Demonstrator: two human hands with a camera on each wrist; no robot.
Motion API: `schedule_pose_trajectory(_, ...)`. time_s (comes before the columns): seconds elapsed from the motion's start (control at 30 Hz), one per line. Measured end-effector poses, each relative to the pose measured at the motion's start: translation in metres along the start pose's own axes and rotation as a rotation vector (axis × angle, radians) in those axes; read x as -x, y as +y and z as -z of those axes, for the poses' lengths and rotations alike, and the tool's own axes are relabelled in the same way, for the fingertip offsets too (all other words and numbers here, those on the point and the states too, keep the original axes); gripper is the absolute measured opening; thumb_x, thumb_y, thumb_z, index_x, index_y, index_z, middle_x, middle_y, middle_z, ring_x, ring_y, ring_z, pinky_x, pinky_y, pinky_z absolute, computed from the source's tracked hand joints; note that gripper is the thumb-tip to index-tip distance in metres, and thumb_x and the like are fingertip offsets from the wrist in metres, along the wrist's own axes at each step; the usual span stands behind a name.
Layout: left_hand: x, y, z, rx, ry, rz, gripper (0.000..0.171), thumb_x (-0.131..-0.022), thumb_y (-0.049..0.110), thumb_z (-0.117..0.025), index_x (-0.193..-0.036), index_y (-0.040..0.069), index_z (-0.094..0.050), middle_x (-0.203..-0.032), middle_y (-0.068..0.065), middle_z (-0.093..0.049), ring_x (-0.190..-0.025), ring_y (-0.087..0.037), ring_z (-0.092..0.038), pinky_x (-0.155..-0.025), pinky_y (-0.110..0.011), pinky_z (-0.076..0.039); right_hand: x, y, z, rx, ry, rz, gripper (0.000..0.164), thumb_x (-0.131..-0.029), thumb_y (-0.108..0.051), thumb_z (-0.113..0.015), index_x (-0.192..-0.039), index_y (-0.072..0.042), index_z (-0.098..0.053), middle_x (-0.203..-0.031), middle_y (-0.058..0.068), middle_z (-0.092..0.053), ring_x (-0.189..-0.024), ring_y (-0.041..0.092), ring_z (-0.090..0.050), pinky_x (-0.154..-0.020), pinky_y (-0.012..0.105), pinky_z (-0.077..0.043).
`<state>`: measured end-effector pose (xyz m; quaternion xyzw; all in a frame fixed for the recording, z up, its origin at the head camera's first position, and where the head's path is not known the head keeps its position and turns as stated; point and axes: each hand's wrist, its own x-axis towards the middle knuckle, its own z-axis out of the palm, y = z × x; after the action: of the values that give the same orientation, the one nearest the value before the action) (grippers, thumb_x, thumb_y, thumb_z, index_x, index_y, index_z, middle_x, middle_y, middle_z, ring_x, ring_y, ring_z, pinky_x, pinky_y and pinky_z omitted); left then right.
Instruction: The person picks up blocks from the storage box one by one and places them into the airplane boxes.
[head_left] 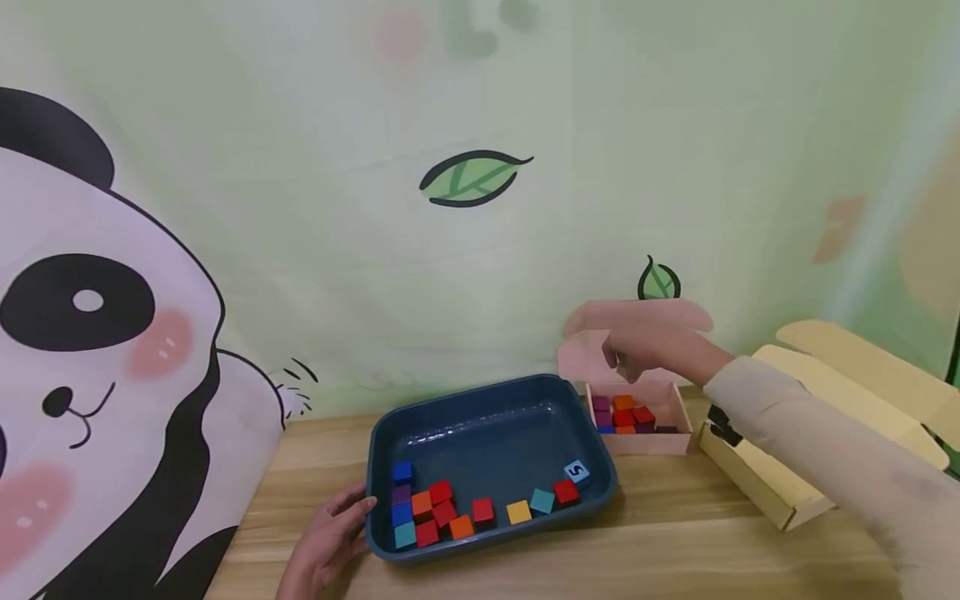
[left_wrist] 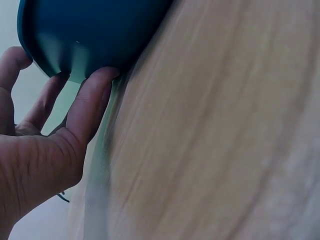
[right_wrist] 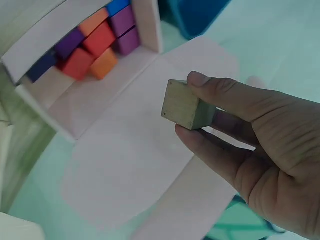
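Above the pink box (head_left: 652,443), my right hand (head_left: 641,343) pinches a dull yellowish cube (right_wrist: 181,105) between thumb and fingertips. The right wrist view shows this cube in front of the raised lid, apart from the red, orange, purple and blue cubes (right_wrist: 99,39) inside the box. My left hand (head_left: 330,533) is at the left end of a dark blue tray (head_left: 487,392). In the left wrist view its spread fingertips (left_wrist: 102,74) touch the tray's outer wall. Inside the tray, several coloured cubes (head_left: 441,493) lie along the left and near sides; a light blue one (head_left: 576,472) bears a black mark.
To the right of the pink box stands an open yellow box (head_left: 765,475), partly covered by my right sleeve (head_left: 795,433), with something black inside. A wooden table (head_left: 637,542) carries everything. Behind it hangs a green cloth (head_left: 300,167) printed with a panda and leaves.
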<state>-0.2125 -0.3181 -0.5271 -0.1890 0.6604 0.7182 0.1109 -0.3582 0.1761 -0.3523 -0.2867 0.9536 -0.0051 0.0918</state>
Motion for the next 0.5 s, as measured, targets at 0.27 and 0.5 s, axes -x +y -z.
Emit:
schedule_pose_trajectory(0.27,0.002,0.0,-0.002,-0.016,0.01,0.002,0.064,-0.095,0.027,-0.073,-0.149,0.004,-0.047,-0.148,-0.026,-0.045,-0.109,-0.029,-0.063,-0.09,-0.048,-0.058,0.015,0.022,-0.016,-0.056,-0.055,-0.029,0.014,-0.081,-0.006,-0.084,-0.091,-0.01,-0.075,-0.084,0.001,-0.069,-0.072,0.017,-0.058,-0.066,0.029,-0.059)
schedule_pose_trajectory(0.5,0.002,-0.001,-0.002,-0.008,0.017,-0.004,0.064,-0.095,0.027,-0.073,-0.148,0.004,-0.048,-0.146,-0.027,-0.047,-0.108,-0.029,-0.064,-0.089,-0.049,-0.058,0.016,0.036,-0.023,-0.048,-0.027,-0.044,0.012,-0.082,-0.006,-0.081,-0.088,-0.01,-0.072,-0.078,0.0,-0.064,-0.071,0.018,-0.056,-0.064,0.03,-0.054)
